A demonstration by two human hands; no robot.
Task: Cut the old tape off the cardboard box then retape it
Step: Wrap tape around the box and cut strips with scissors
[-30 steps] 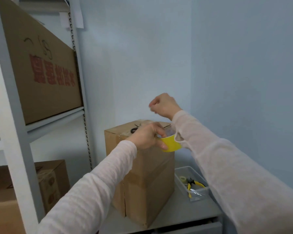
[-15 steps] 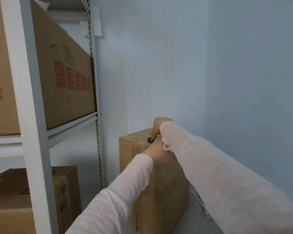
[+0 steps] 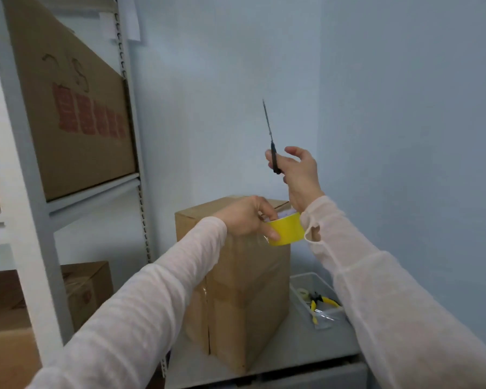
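The right hand [image 3: 298, 175], earlier down on the cardboard box [image 3: 247, 290] at lower centre, now grips scissors [image 3: 270, 130] raised mid-frame, long axis near vertical, tips up. The left hand [image 3: 247, 217] holds a yellow tape roll [image 3: 288, 228] at the box's top edge.

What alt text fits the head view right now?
A person's right hand holds scissors blades-up above a cardboard box, while the left hand grips a yellow tape roll at the box's top. A shelf of other boxes stands beside it.
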